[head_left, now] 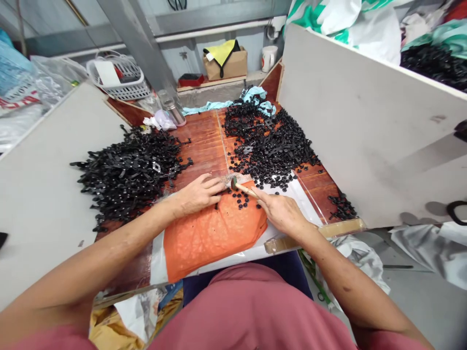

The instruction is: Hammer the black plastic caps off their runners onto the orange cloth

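My right hand (282, 211) is closed around the pale handle of a small hammer (245, 188), whose dark head is beside my left fingertips. My left hand (199, 195) rests at the far edge of an orange padded sheet (215, 238), its fingers bent and pressed together; whatever is in them is hidden. Several small black round pieces (241, 200) lie on the orange sheet under the hammer. A crumpled clear plastic bit (239, 178) is just beyond the hammer head.
Long black parts with rounded ends form a heap (131, 175) on the left. Small black pieces are piled (273, 146) on the right. Grey boards (365, 131) wall both sides. At the back are a metal flask (173, 111), a basket (126, 80) and a mug (269, 58).
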